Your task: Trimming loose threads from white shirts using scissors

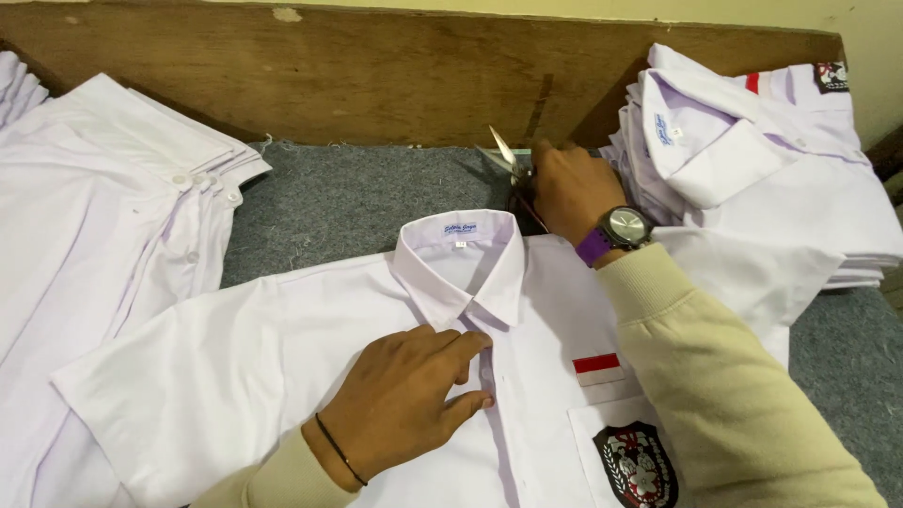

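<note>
A white short-sleeved shirt (282,357) lies face up on the grey felt surface (348,202), collar pointing away from me. It has a red-and-white flag patch and a dark crest on its pocket. My left hand (409,400) rests flat on the placket just below the collar, fingertips by a button. My right hand (574,188), with a purple-strapped watch on the wrist, reaches past the collar and grips a pair of scissors (508,155) whose blades point up and left.
A pile of white shirts (103,207) lies at the left. A stack of folded white shirts (752,160) sits at the right. A brown wooden board (376,75) stands along the back.
</note>
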